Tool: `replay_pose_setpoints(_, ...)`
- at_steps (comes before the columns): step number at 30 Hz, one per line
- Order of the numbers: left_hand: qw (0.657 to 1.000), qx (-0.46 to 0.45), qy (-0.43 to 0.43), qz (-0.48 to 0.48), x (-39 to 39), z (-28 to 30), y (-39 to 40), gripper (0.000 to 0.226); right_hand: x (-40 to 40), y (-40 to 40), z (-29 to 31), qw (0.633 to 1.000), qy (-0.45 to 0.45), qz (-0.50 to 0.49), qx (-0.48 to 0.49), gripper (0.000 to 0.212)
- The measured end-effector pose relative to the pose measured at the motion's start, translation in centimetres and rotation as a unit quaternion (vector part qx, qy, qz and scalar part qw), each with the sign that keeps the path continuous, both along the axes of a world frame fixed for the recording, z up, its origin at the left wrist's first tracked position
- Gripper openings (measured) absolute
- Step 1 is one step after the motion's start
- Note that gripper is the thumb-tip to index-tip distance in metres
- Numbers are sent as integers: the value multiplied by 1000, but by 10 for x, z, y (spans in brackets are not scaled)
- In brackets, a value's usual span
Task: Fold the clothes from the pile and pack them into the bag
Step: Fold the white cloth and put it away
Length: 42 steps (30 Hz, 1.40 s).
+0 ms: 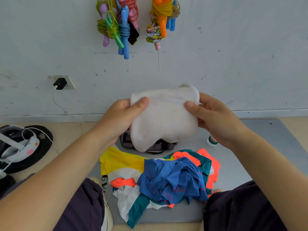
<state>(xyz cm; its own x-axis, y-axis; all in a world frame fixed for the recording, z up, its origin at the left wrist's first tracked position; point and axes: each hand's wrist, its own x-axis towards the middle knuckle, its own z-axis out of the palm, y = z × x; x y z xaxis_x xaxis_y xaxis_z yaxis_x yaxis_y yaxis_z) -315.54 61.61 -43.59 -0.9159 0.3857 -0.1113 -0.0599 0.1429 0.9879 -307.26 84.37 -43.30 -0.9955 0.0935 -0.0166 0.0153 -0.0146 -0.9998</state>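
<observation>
Knees in dark trousers frame the bottom of your view, and between them a grey mat [233, 165] lies on the floor. Nearest you on the mat sits the pile [160, 179] of unfolded clothes: a crumpled blue shirt [173, 177] on top, a yellow piece [120, 160] at its left, orange, teal and white cloth mixed underneath and around.

Just beyond the pile, the bag [156, 145] rests on the mat, dark with purple panels; most of it is hidden behind what you hold. A small white bottle [212, 140] with a green label stands to the right of the bag.

Above the bag you hold a folded white garment [164, 117] in the air with both hands. Your left hand [120, 120] grips its left edge, thumb pressed on the front, fingers curled behind. Your right hand [215, 117] pinches the right edge the same way, thumb on the front.

At far left, white straps and a cable lie over a black round object [28, 147] on the floor. On the wall behind, a black charger [60, 83] sits in a socket, and bundles of coloured skipping ropes [120, 25] hang higher up.
</observation>
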Motion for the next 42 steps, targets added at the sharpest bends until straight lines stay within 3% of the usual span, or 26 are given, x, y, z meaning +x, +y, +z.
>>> replay_pose_setpoints(4,998,25,2,52,0,-2,4,27,1,-6,1,995,20,-82,61,24)
replay_pose_setpoints(6,996,31,-1,85,0,-4,4,24,0,-8,1,991,20,-120,51,28)
replay_pose_setpoints(9,992,67,18,105,-3,-5,3,32,1,-11,1,993,39,-104,48,21)
replay_pose_setpoints(12,992,104,34,70,-2,0,2,18,-1,-14,3,993,52,-100,36,5)
replay_pose_setpoints(14,993,106,29,35,-2,3,-1,10,-2,-11,3,994,45,-97,4,17)
replay_pose_setpoints(18,993,90,52,-53,-4,2,-6,41,-2,0,4,998,31,-17,-58,44)
replay_pose_setpoints(23,989,-5,145,-10,-6,0,-8,33,-1,-2,5,992,44,-52,102,32)
replay_pose_setpoints(28,965,-133,225,14,-9,-4,-9,21,-2,-2,1,939,52,-102,325,21)
replay_pose_setpoints(31,951,-179,251,15,-12,-5,-11,13,-1,0,1,912,79,-100,391,18)
replay_pose_setpoints(34,949,-183,258,2,-14,-5,-12,11,-1,3,1,933,72,-60,347,20)
replay_pose_setpoints(38,972,-128,177,-86,-13,-3,-14,13,3,6,5,984,42,43,168,27)
replay_pose_setpoints(42,996,28,67,-56,-5,6,-10,28,4,6,9,992,70,41,96,30)
